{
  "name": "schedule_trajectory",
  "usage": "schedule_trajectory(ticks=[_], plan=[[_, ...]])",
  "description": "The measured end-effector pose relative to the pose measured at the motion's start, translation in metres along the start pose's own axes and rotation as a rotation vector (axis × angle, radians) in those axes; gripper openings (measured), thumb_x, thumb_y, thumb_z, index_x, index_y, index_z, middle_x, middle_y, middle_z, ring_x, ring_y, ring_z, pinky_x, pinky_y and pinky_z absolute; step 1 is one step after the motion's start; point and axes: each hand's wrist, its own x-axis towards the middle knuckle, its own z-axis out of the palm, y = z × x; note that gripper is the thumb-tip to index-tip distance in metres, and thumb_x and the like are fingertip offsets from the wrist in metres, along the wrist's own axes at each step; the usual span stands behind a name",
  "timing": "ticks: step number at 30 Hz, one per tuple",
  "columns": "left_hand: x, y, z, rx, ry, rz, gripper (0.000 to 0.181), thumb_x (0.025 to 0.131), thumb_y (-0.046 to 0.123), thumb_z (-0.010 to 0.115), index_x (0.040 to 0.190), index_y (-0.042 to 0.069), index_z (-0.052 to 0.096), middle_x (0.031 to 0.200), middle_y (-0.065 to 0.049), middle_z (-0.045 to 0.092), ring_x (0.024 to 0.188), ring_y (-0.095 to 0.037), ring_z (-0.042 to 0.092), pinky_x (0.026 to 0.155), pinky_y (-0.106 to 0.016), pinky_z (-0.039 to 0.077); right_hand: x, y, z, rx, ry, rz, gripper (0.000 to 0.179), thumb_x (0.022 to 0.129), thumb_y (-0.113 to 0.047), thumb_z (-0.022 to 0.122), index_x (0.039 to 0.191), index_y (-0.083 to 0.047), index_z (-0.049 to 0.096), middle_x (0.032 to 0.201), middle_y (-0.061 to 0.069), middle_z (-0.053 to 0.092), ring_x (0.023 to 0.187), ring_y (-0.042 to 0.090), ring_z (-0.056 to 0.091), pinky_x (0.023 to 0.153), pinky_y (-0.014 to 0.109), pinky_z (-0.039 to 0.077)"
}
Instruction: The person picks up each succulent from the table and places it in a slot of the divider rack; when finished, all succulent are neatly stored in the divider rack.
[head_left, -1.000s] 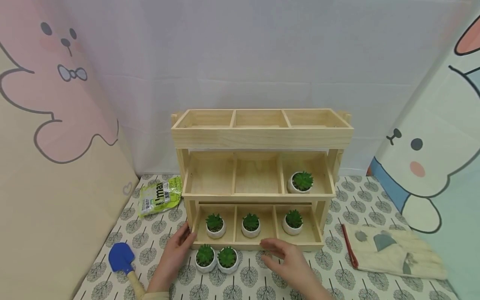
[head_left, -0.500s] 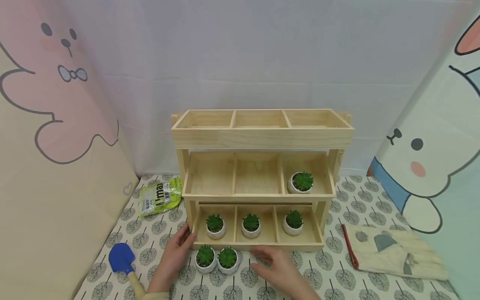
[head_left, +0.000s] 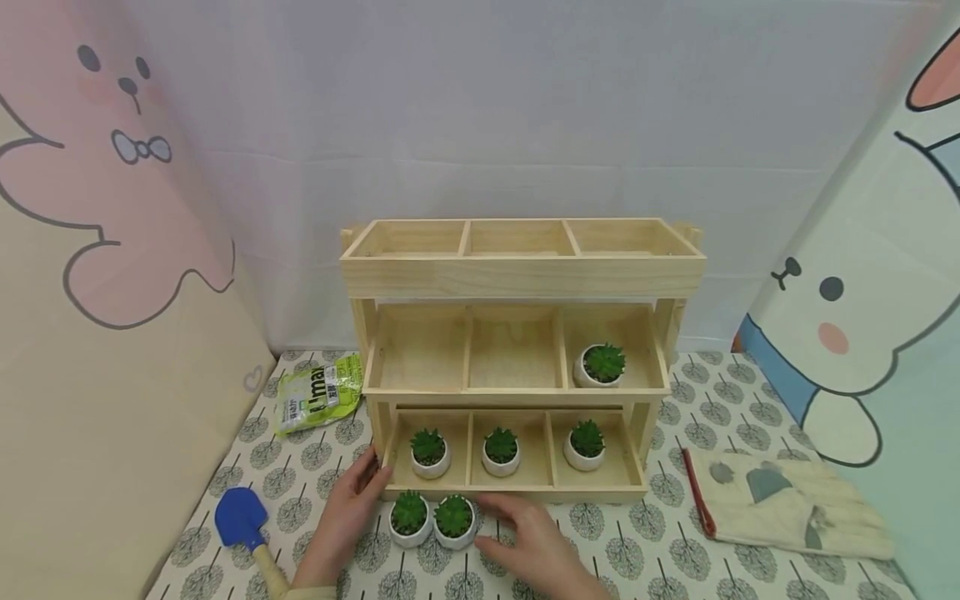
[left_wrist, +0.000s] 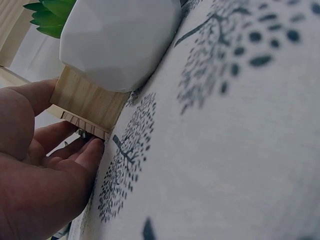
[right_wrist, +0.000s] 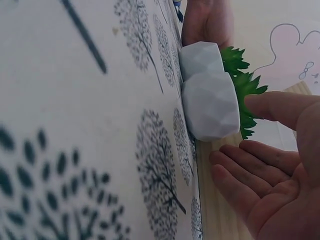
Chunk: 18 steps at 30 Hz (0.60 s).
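Note:
Two potted succulents in white faceted pots stand side by side in front of the wooden plant shelf [head_left: 525, 277]. My right hand [head_left: 528, 546] is just right of the nearer-right succulent [head_left: 454, 521], its thumb and fingers spread apart with nothing between them. In the right wrist view, that white pot [right_wrist: 211, 106] stands just beyond the fingertips. The other succulent [head_left: 409, 518] is to its left. My left hand [head_left: 348, 508] holds the shelf's lower left corner. In the left wrist view, the thumb lies on the front of the wooden corner [left_wrist: 90, 97], with fingers curled behind it.
Three potted succulents sit in the bottom tier, one per compartment, and another succulent [head_left: 604, 364] is in the middle tier's right compartment. A green packet [head_left: 321, 392] and a blue toy shovel [head_left: 242, 517] lie left. Folded gloves [head_left: 795, 500] lie right.
My right hand has moved left along the shelf's front to the right-hand succulent of the front pair. The left hand stays on the shelf corner.

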Motion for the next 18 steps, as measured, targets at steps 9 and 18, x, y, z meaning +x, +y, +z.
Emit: schedule_trajectory(ticks=[9, 18], plan=[[-0.0008, 0.0012, 0.0012, 0.004, 0.002, 0.000, 0.072, 0.108, 0.026, 0.062, 0.165, 0.004, 0.025, 0.166, -0.023, 0.031, 0.151, -0.035, 0.034, 0.118, -0.039, 0.036, 0.0074, 0.0030, 0.0087, -0.041, 0.011, 0.006, 0.050, 0.095, -0.027, 0.081, 0.139, -0.010, 0.067, 0.134, 0.005, 0.069, 0.121, 0.020, 0.065, 0.099, 0.034, 0.059], [0.0002, -0.0007, 0.0002, 0.012, 0.008, -0.021, 0.073, 0.108, 0.028, 0.062, 0.166, 0.005, 0.023, 0.166, -0.023, 0.029, 0.151, -0.036, 0.032, 0.118, -0.041, 0.036, 0.0108, 0.0014, 0.0107, -0.061, 0.002, 0.015, 0.056, 0.092, -0.034, 0.083, 0.141, -0.013, 0.066, 0.134, 0.003, 0.068, 0.121, 0.020, 0.065, 0.097, 0.034, 0.060]])
